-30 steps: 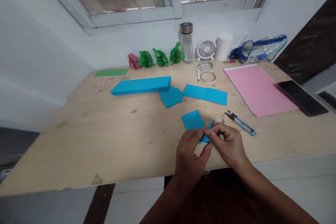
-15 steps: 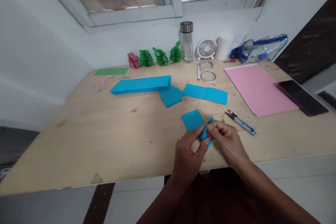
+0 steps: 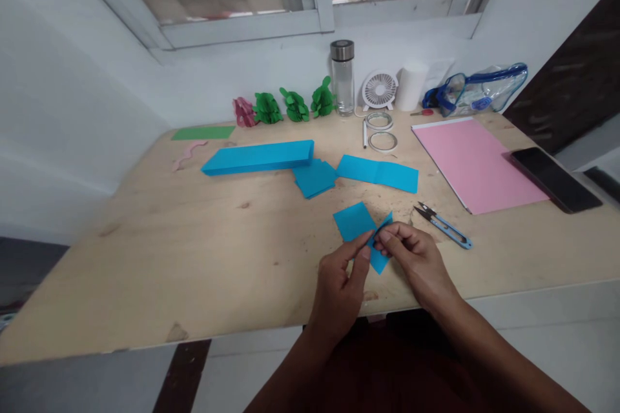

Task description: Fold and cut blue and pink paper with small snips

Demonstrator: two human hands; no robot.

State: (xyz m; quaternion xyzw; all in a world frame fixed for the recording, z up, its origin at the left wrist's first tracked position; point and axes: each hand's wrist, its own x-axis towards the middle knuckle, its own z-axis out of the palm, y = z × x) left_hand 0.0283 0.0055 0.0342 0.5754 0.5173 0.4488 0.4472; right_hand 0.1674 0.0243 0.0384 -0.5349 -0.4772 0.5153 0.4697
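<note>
A small folded piece of blue paper is pinched between the thumb and fingers of my right hand. My left hand has its thumb and forefinger closed on the left side of the same piece, though the fingertips hide the exact grip. Beneath my hands, blue paper lies on the table, partly covered by them. Thread snips with a light blue handle rest just right of my right hand.
Behind my hands lie a blue strip, a stack of blue squares and long folded blue paper. Pink sheets and a phone are right. Along the wall stand green paper shapes, a glass bottle and a fan.
My left hand has shifted slightly left and its thumb has come up closer to the forefinger. The folded paper has turned a little in my fingers, while the right hand stays almost in place.
</note>
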